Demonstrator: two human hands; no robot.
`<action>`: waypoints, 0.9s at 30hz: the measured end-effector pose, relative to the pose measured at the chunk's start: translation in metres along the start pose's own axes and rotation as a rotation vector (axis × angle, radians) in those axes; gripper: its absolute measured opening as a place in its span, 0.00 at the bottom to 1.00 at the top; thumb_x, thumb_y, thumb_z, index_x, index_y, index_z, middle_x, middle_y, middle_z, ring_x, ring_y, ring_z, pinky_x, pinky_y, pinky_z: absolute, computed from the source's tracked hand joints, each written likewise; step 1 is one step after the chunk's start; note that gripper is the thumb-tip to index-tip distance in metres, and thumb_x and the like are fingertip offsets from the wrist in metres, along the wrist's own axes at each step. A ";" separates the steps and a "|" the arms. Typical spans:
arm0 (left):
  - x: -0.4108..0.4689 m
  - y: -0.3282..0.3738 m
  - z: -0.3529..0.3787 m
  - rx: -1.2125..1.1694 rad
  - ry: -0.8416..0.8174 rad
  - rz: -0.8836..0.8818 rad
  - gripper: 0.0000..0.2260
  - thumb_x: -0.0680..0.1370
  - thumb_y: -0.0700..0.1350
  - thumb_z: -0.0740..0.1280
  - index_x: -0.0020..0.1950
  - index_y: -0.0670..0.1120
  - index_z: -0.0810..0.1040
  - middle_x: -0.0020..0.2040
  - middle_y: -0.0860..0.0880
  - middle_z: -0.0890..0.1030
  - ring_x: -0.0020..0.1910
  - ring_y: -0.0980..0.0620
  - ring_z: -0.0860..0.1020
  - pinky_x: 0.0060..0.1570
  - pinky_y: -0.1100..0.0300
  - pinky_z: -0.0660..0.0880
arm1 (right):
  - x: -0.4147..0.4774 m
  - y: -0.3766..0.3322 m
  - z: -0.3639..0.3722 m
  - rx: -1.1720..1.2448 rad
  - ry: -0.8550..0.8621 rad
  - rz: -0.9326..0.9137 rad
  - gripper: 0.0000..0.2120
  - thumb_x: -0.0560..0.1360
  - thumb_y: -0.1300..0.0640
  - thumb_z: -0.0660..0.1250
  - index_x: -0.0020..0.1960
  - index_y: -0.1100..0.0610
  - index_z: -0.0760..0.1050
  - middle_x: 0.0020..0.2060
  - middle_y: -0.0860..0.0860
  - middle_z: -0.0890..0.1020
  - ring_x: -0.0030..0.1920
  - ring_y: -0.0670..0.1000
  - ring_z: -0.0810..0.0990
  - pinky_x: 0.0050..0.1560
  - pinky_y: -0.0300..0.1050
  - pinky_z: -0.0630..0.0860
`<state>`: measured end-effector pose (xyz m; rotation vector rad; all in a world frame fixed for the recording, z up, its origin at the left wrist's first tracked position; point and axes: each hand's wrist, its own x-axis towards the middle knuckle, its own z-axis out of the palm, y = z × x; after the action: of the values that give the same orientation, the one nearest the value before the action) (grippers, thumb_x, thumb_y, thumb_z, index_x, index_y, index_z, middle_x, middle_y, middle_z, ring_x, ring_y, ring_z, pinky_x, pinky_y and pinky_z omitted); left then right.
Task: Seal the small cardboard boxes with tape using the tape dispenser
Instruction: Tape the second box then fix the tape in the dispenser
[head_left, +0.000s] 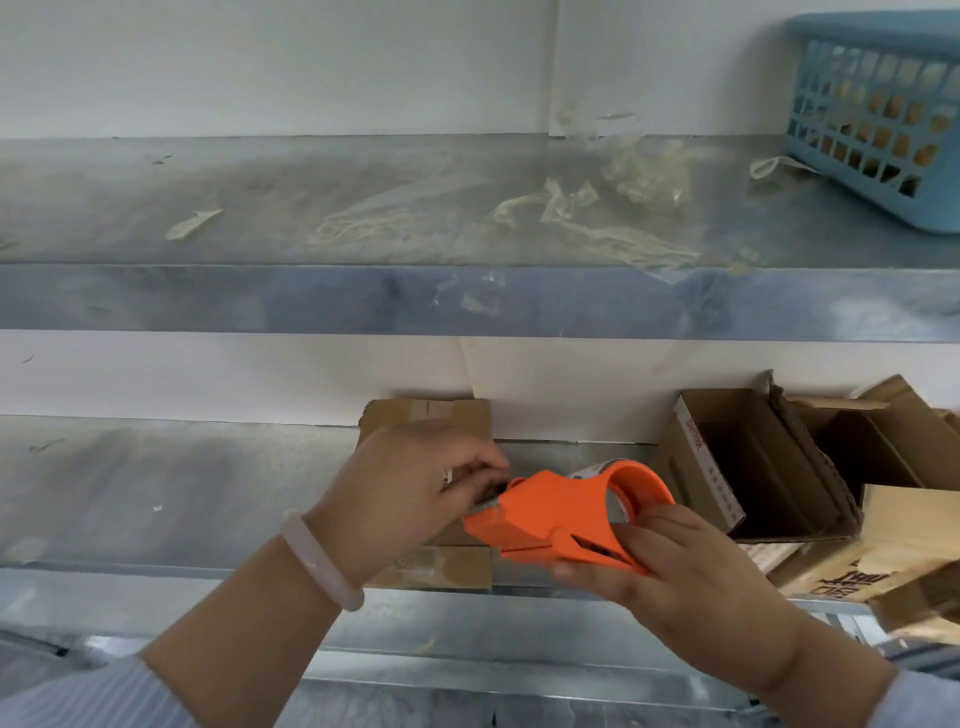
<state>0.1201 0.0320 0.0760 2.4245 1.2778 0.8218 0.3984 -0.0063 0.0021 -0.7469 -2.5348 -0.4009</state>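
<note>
Freeing the tape's end looks like the step in hand; the right hand (670, 561) grips the orange tape dispenser (540, 514) from behind, fingers curled round it; the left hand (410, 483) pinches its nose by the blade, though the tape itself is too blurred to tell; the small cardboard box (431, 415) lies on the tabletop (156, 493) under that hand, at 10 o'clock from the dispenser; open boxes (769, 467) wait at 3 o'clock; next, draw tape out and press it along the seam.

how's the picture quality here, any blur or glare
Head view: soft throughout, with the tape scraps on the upper shelf smeared; head view sharpest at the orange tape dispenser; head view lighting even and diffuse, a dull sheen on the metal, no hard glare or shadows.
</note>
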 end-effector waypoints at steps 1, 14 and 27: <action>-0.003 0.002 0.000 0.053 0.016 0.061 0.08 0.76 0.53 0.66 0.48 0.55 0.84 0.42 0.60 0.83 0.41 0.63 0.79 0.42 0.70 0.73 | -0.003 0.000 0.002 -0.015 0.011 -0.007 0.31 0.78 0.59 0.65 0.76 0.44 0.60 0.46 0.50 0.79 0.40 0.53 0.77 0.52 0.49 0.75; -0.010 0.013 0.006 0.002 0.139 0.086 0.06 0.78 0.47 0.64 0.45 0.50 0.80 0.53 0.55 0.75 0.52 0.57 0.74 0.53 0.64 0.70 | 0.000 0.003 0.011 -0.086 0.072 -0.076 0.25 0.80 0.57 0.62 0.74 0.43 0.60 0.50 0.50 0.71 0.45 0.51 0.77 0.63 0.51 0.72; 0.001 0.017 -0.004 0.011 0.102 0.003 0.07 0.77 0.52 0.63 0.44 0.55 0.79 0.39 0.59 0.81 0.42 0.60 0.77 0.43 0.65 0.71 | 0.005 -0.007 0.017 0.007 0.125 -0.040 0.29 0.80 0.56 0.61 0.78 0.45 0.54 0.48 0.51 0.76 0.43 0.52 0.77 0.55 0.49 0.77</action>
<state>0.1294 0.0234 0.0882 2.4211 1.3179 0.9523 0.3845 -0.0034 -0.0103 -0.6492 -2.4355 -0.4380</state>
